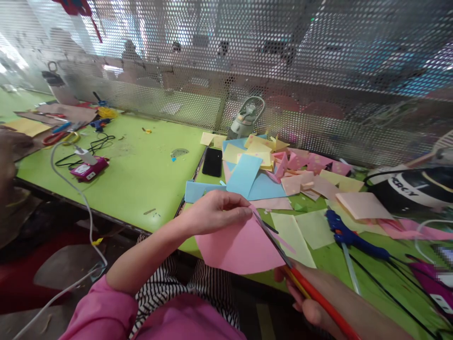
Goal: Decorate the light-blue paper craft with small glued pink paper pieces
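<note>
My left hand [215, 211] pinches the top corner of a pink paper sheet [240, 248], held over the front edge of the green table [141, 174]. My right hand [311, 297] is closed around the red and yellow handles of a pair of scissors [283, 255]. The blades run along the sheet's right edge, up toward my left fingertips. A thin pink strip hangs off beside the blades.
A heap of blue, yellow and pink paper pieces [269, 170] lies behind the sheet, with a black phone [212, 162] to its left. A blue glue gun [350, 236] and pale green sheets [304, 231] lie right. A magenta device [88, 169] with cables sits left. Perforated metal screen behind.
</note>
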Action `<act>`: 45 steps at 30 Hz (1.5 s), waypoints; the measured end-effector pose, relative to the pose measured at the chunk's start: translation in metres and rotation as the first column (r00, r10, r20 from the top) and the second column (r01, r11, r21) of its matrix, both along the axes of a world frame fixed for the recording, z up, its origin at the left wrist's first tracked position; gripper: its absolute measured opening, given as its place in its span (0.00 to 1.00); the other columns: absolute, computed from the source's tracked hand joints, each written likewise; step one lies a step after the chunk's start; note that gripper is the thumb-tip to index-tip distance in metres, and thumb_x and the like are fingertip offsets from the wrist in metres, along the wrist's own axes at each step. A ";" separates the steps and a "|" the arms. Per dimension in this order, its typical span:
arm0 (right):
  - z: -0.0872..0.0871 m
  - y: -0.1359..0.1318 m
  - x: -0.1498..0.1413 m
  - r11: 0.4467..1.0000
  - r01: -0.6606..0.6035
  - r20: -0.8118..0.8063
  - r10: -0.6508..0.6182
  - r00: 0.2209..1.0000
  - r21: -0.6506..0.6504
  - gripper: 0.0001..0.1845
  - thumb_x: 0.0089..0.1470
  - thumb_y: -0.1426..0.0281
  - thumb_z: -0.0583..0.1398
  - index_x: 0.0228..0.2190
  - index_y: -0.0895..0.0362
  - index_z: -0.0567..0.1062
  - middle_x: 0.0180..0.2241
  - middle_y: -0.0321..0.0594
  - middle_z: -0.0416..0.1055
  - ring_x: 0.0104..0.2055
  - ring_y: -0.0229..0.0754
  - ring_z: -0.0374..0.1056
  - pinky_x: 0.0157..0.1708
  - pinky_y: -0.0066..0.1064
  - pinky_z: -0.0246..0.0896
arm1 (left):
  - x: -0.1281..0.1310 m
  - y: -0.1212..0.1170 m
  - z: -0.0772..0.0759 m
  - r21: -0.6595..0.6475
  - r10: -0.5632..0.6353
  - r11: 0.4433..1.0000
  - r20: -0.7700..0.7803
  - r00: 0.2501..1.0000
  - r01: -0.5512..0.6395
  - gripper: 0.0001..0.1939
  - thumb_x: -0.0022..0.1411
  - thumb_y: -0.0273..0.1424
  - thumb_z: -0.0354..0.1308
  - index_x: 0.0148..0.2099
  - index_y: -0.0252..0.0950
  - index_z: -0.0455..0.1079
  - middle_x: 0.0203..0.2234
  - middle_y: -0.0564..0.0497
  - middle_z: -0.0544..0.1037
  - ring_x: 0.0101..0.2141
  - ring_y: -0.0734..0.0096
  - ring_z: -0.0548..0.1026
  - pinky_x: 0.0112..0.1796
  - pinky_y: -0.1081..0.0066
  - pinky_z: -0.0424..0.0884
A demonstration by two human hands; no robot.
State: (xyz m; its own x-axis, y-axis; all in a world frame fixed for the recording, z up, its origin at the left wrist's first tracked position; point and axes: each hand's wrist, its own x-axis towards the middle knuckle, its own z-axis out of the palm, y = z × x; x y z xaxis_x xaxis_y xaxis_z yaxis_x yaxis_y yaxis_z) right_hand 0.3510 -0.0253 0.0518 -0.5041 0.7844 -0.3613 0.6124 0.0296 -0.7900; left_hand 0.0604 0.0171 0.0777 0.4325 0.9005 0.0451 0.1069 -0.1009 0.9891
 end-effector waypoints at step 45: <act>0.004 0.001 -0.005 0.994 -0.099 0.116 0.094 0.989 0.041 0.29 0.47 0.39 0.56 0.29 0.52 0.73 0.24 0.39 0.69 0.23 0.41 0.61 0.22 0.32 0.55 | -0.001 0.001 -0.004 0.036 -0.018 0.999 -0.095 0.995 0.022 0.12 0.63 0.33 0.53 0.39 0.33 0.75 0.29 0.50 0.77 0.30 0.72 0.72 0.30 0.73 0.66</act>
State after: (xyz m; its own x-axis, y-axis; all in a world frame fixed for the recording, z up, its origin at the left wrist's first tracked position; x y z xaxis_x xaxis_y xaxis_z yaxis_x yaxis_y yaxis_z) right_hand 0.3463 -0.0239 0.0554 -0.5362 0.7512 -0.3850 0.6906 0.1282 -0.7118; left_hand 0.0597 0.0182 0.0732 0.4545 0.8900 0.0366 0.1974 -0.1407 0.9702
